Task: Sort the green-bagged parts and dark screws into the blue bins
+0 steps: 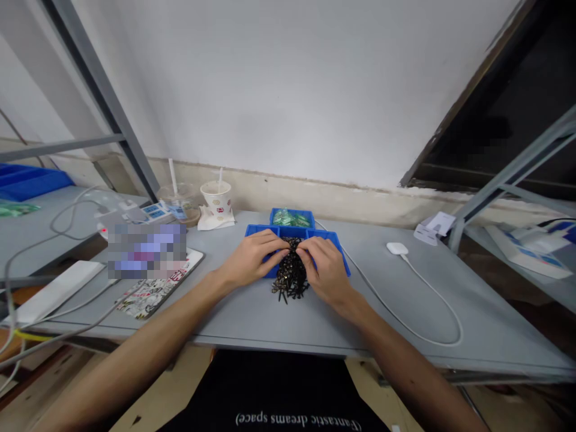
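A heap of small dark, screw-like pieces (290, 279) spills from the middle of a blue divided tray (330, 240) onto the grey table. Over the heap's upper left, my left hand (256, 255) has thumb and forefinger pinched together. My right hand (326, 267) pinches in the same way at the upper right, its fingertips close to those of the left. What either pinch holds is too small to make out. Behind the tray, a smaller blue bin (292, 217) contains green-and-clear packets.
Left of the tray stand a paper cup (216, 201) with a straw and a clear plastic cup (180, 204). A patterned flat case (157, 288) lies nearer, beside cables. On the right are a white charger (397, 248) with its cord and a small white box (434, 228).
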`<state>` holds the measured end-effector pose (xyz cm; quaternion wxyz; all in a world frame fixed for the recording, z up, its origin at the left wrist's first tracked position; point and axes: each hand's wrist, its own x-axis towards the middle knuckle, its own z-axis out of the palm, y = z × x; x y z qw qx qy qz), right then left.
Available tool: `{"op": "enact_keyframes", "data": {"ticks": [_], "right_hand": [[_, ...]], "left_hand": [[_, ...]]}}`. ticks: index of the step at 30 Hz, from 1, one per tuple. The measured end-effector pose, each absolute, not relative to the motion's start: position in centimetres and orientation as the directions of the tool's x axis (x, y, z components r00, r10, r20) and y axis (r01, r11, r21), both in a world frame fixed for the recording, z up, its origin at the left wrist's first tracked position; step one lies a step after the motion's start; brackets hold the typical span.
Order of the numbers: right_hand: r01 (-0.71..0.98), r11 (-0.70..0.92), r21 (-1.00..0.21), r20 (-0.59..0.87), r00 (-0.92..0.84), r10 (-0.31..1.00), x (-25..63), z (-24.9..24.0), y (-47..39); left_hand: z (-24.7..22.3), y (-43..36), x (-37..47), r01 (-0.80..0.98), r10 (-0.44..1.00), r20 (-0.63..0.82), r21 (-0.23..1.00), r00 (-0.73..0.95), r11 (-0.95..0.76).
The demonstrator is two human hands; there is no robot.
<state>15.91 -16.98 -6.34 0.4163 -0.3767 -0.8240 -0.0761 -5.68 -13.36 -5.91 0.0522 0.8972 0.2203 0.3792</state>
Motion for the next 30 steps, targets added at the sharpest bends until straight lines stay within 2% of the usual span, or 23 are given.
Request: {"op": "enact_keyframes", "data": {"ticks": [6,24,30], "right_hand": [[0.689,0.694,-0.209,0.756,-0.337,0.561,15.87,-6.57,-17.08],[0.676,0.717,-0.172,0.737,-0.394,0.548,15.98,-6.41,-16.93],[0.673,0.71,-0.205,0.733,-0.375,0.567,15.93,-6.29,-17.1]], "left_hand": [[-5.82,-13.38,-5.68,0.358,0.439,0.657,0.264,0.612,-0.895],[-5.75,-13.49,-5.6,0.348,0.421,0.651,0.247,0.632,-0.904],[-5.72,-13.5,-5.6,0.346,0.419,0.647,0.245,0.637,-0.906]]}}
